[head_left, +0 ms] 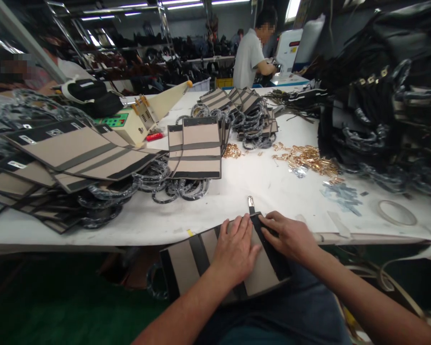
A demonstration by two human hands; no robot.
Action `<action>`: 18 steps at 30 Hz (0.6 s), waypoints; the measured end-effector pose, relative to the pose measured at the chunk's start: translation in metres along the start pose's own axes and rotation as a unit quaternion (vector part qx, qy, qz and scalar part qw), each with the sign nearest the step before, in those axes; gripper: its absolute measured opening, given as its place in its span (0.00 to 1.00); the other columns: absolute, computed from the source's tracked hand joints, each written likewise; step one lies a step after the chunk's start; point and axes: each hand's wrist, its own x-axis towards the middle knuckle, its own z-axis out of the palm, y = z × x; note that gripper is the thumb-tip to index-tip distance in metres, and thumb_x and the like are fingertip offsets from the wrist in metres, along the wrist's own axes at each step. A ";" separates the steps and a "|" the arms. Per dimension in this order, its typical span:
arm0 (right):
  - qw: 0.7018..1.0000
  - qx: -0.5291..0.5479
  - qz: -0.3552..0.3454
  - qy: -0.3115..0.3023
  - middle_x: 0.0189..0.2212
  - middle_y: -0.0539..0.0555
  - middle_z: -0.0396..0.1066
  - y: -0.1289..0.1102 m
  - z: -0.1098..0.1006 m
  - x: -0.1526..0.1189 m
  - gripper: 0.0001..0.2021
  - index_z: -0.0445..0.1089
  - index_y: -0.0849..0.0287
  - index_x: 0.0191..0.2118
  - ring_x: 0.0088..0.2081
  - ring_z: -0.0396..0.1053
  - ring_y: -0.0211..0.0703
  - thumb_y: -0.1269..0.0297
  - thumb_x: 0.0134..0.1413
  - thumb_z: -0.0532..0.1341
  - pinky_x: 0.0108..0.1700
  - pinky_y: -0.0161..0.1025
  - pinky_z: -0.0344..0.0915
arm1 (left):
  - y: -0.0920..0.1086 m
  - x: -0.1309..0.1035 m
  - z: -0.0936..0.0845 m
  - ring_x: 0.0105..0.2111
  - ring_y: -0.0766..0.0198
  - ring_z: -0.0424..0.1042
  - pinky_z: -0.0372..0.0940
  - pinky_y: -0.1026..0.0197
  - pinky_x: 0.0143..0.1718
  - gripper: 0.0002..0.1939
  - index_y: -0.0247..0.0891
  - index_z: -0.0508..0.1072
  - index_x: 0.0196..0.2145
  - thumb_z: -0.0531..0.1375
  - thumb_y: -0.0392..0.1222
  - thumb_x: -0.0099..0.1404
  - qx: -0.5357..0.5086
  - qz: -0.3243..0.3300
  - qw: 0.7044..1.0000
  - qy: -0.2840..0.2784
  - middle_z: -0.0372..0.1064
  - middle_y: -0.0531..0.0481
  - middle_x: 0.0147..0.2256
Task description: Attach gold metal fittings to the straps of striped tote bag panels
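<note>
A beige panel with black and grey bands (185, 268) lies tilted between my lap and the front edge of the white table. My left hand (237, 249) rests flat on its upper middle, fingers stretched out. At the panel's upper right corner, my right hand (289, 235) touches the black edge band with its fingers spread. Just beyond that corner, a small tab with a shiny metal clasp (251, 202) sticks out over the table. Whatever lies beneath the panel is hidden.
Stacked panels with wrapped handles (89, 158) cover the table's left; more panels (201, 148) stand mid-table. Gold metal pieces (311, 158), clear strips (343, 196) and a tape ring (397, 213) lie right. Black bags (362, 115) pile up behind. A person (249, 57) works farther back.
</note>
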 end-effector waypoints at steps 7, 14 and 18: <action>0.999 -0.018 -0.020 -0.035 0.53 0.54 0.75 -0.003 -0.009 0.001 0.21 0.70 0.50 0.66 0.41 0.79 0.47 0.60 0.72 0.54 0.38 0.41 0.69 | -0.004 0.004 0.001 0.72 0.49 0.54 0.47 0.42 0.74 0.35 0.33 0.59 0.73 0.52 0.56 0.78 -0.039 -0.011 0.998 -0.043 0.50 0.42 0.75; 0.995 -0.035 -0.066 -0.064 0.52 0.55 0.75 0.009 -0.014 0.008 0.22 0.68 0.50 0.67 0.41 0.78 0.46 0.62 0.72 0.53 0.38 0.39 0.66 | -0.006 0.006 0.002 0.72 0.50 0.55 0.49 0.41 0.74 0.31 0.37 0.60 0.72 0.55 0.51 0.76 -0.058 -0.017 0.998 -0.033 0.52 0.45 0.74; 0.990 -0.064 -0.095 -0.078 0.48 0.56 0.75 0.010 -0.019 0.010 0.22 0.68 0.53 0.67 0.40 0.77 0.47 0.62 0.72 0.53 0.35 0.40 0.63 | -0.005 0.006 0.004 0.71 0.49 0.56 0.49 0.41 0.73 0.31 0.38 0.60 0.72 0.57 0.50 0.76 -0.044 -0.016 0.999 -0.026 0.53 0.45 0.74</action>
